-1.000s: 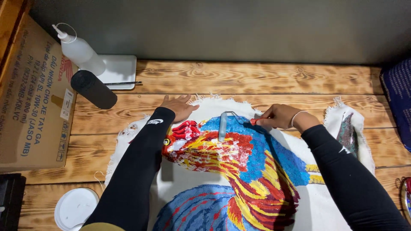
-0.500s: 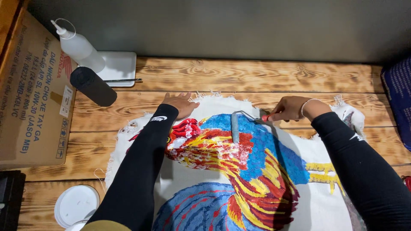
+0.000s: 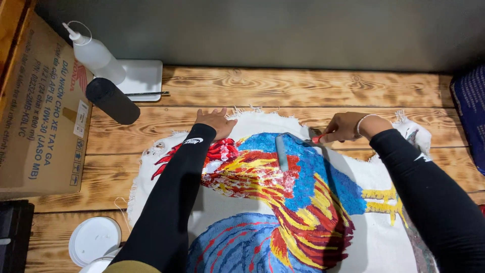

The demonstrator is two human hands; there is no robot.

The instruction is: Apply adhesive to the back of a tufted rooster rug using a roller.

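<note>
A person works a small lint roller [image 3: 281,152] across a tufted rug [image 3: 303,202] showing a rooster in blue, red and yellow, spread flat on a plank tabletop [image 3: 303,88]. The right hand [image 3: 343,127] is closed around the roller's red handle, its grip clamped on it, while the pale roller head lies on the blue patch just left of that hand, upright on the pile and touching it. The left hand [image 3: 214,121] lies flat with its fingers spread apart, holding nothing, pressing the rug's fringed top edge near the red comb. The step in hand looks like rolling the pile clean; a further stroke would call for steady downward pressure while the flat hand pins the cloth. Beside the rug stand a white squeeze bottle [image 3: 96,53], a black cylinder [image 3: 112,100] and a cardboard box [image 3: 43,111].
</note>
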